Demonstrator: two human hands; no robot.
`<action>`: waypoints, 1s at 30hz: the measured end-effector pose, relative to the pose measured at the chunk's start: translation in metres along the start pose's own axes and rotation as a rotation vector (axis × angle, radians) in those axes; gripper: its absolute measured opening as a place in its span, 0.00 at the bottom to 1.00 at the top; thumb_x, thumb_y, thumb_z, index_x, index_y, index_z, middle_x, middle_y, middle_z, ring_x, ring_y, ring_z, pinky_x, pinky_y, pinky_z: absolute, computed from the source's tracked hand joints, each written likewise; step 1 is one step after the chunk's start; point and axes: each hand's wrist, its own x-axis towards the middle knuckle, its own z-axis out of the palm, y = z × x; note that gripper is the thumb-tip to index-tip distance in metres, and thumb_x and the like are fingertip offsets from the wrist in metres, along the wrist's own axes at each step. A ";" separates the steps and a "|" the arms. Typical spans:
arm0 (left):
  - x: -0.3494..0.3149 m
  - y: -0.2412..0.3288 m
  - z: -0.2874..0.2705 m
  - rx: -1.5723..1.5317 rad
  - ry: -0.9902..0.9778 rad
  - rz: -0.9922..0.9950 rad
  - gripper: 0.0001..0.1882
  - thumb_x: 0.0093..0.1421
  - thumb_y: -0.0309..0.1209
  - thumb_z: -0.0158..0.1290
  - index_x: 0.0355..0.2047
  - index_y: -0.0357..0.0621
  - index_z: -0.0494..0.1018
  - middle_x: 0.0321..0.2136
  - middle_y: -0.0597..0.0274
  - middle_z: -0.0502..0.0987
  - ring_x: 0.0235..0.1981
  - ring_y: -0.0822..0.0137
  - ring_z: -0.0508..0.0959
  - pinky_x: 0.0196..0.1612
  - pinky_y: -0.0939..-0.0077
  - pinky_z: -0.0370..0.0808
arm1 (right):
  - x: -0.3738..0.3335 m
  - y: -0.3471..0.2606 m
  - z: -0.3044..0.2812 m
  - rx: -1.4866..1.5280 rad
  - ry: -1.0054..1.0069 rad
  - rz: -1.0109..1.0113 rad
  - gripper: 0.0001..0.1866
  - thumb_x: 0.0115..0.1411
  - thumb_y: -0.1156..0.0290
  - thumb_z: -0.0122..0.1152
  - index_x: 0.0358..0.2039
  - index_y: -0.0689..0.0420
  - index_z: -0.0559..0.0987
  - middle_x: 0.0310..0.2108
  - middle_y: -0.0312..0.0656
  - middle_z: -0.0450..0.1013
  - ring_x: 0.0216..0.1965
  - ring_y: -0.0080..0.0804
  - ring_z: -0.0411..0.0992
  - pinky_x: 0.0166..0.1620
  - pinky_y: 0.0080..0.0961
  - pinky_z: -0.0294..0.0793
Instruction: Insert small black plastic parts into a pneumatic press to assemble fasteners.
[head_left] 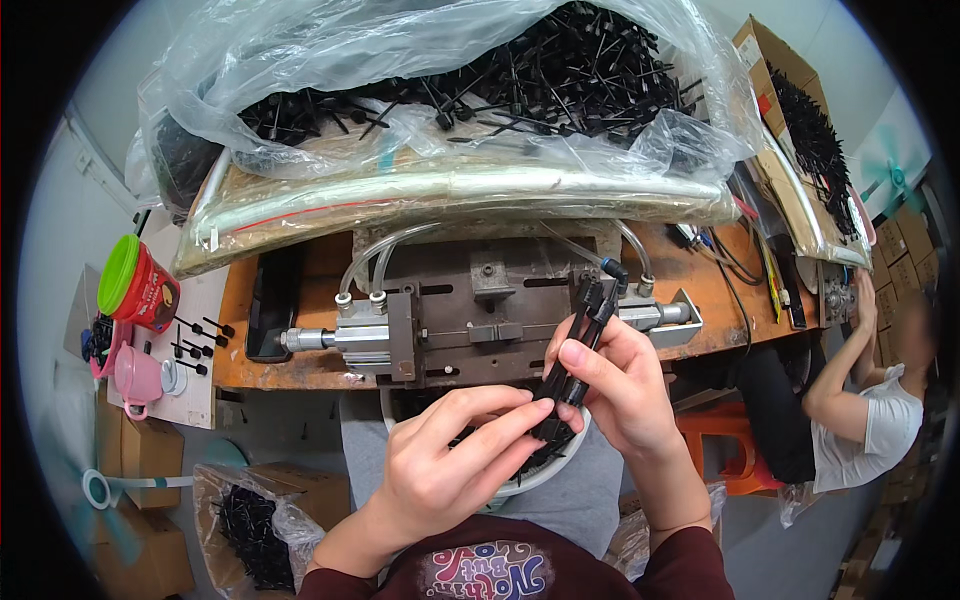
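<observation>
Right hand (625, 385) gripping a few slim black plastic parts (592, 325), thumb on top, parts slanted, upper ends in front of the metal clamping fixture (455, 285). Left hand (430, 465) has fingers bent, fingertips touching the parts' lower ends; thumb hidden, can't tell if it grips. Parts are held over a white bucket (568, 461) with more black pieces inside, at the person's lap. Exact count of held parts unclear, they overlap.

Fixture sits on the orange wooden tabletop (235, 365), silver air cylinder (362, 335) on its left side, clear hoses attached. Beyond it, large clear plastic bag (300, 50) full of black stemmed pieces. Left side: red tub (150, 290) with green rim, pink cup (138, 375), loose black pieces nearby, dark phone-like slab (268, 310). Far right: co-worker in white shirt (880, 425), arms raised toward the tabletop.
</observation>
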 end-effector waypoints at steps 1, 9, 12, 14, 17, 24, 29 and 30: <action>0.000 0.000 0.000 -0.011 -0.010 0.003 0.21 0.41 0.21 0.68 0.39 0.46 0.83 0.37 0.61 0.79 0.35 0.66 0.80 0.32 0.77 0.79 | -0.001 -0.002 0.001 -0.011 0.010 0.005 0.13 0.63 0.69 0.62 0.43 0.63 0.74 0.30 0.39 0.75 0.22 0.22 0.74 0.20 0.16 0.73; -0.003 0.002 -0.004 -0.166 -0.073 -0.050 0.17 0.41 0.18 0.67 0.34 0.42 0.83 0.34 0.59 0.81 0.33 0.66 0.82 0.34 0.77 0.80 | -0.003 -0.003 0.000 0.003 0.094 -0.046 0.10 0.63 0.70 0.62 0.41 0.62 0.75 0.29 0.38 0.74 0.21 0.21 0.73 0.19 0.16 0.71; -0.012 0.000 -0.010 -0.314 -0.136 -0.140 0.15 0.41 0.18 0.66 0.33 0.39 0.82 0.32 0.57 0.82 0.33 0.65 0.83 0.36 0.76 0.80 | 0.003 -0.004 -0.007 -0.067 0.260 -0.274 0.09 0.64 0.71 0.60 0.41 0.60 0.73 0.29 0.39 0.74 0.20 0.22 0.73 0.19 0.15 0.69; -0.014 -0.004 -0.013 -0.352 -0.150 -0.208 0.15 0.40 0.18 0.66 0.32 0.38 0.81 0.31 0.57 0.83 0.33 0.65 0.83 0.36 0.76 0.80 | 0.004 -0.004 -0.013 -0.119 0.352 -0.405 0.08 0.65 0.72 0.59 0.41 0.61 0.73 0.30 0.41 0.74 0.21 0.23 0.73 0.20 0.16 0.70; -0.016 -0.014 -0.004 -0.066 -0.095 -0.187 0.15 0.45 0.18 0.64 0.36 0.39 0.81 0.33 0.58 0.80 0.34 0.65 0.81 0.36 0.77 0.78 | 0.000 0.005 -0.014 -0.179 0.391 -0.507 0.07 0.64 0.75 0.58 0.41 0.63 0.73 0.33 0.45 0.75 0.23 0.26 0.73 0.22 0.19 0.73; -0.020 -0.036 0.019 0.267 -0.159 -0.042 0.14 0.48 0.21 0.63 0.37 0.37 0.79 0.50 0.51 0.78 0.38 0.59 0.82 0.42 0.68 0.79 | -0.015 0.021 -0.006 -0.450 0.351 -0.703 0.08 0.61 0.83 0.58 0.42 0.67 0.75 0.40 0.49 0.75 0.33 0.29 0.77 0.31 0.19 0.80; -0.012 -0.035 0.019 0.413 -0.229 -0.013 0.12 0.48 0.22 0.62 0.36 0.36 0.78 0.51 0.50 0.77 0.34 0.59 0.82 0.40 0.69 0.79 | -0.021 0.030 -0.008 -0.599 0.379 -0.741 0.09 0.58 0.83 0.63 0.39 0.67 0.77 0.39 0.51 0.77 0.35 0.33 0.77 0.36 0.23 0.78; -0.009 -0.034 0.021 0.430 -0.235 -0.015 0.12 0.48 0.23 0.62 0.35 0.36 0.78 0.51 0.50 0.77 0.33 0.59 0.82 0.39 0.70 0.79 | -0.023 0.031 -0.013 -0.698 0.378 -0.769 0.09 0.57 0.83 0.64 0.38 0.66 0.78 0.38 0.51 0.78 0.35 0.35 0.78 0.38 0.24 0.78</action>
